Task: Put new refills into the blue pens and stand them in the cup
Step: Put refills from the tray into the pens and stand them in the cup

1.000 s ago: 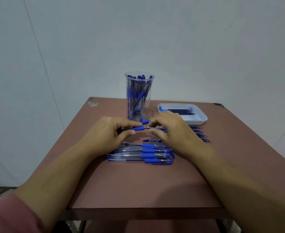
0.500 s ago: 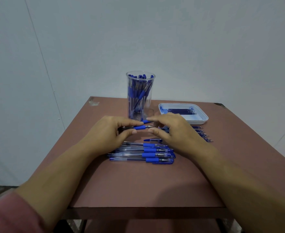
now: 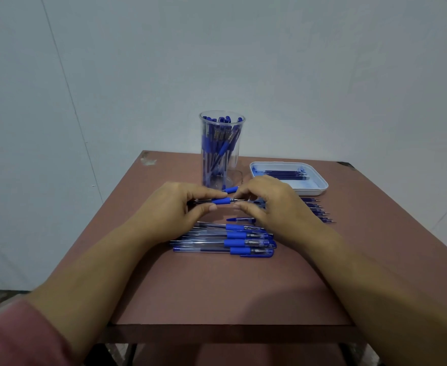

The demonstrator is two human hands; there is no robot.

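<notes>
One pen bridges the left hand and right hand (each pinching one end).

Left hand and right hand hover close, both pinching.

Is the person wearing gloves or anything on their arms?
No gloves. The left hand and the right hand are bare, with no rings or watch to see. A pink sleeve shows high on the left arm. The right forearm has no sleeve in view.
</notes>
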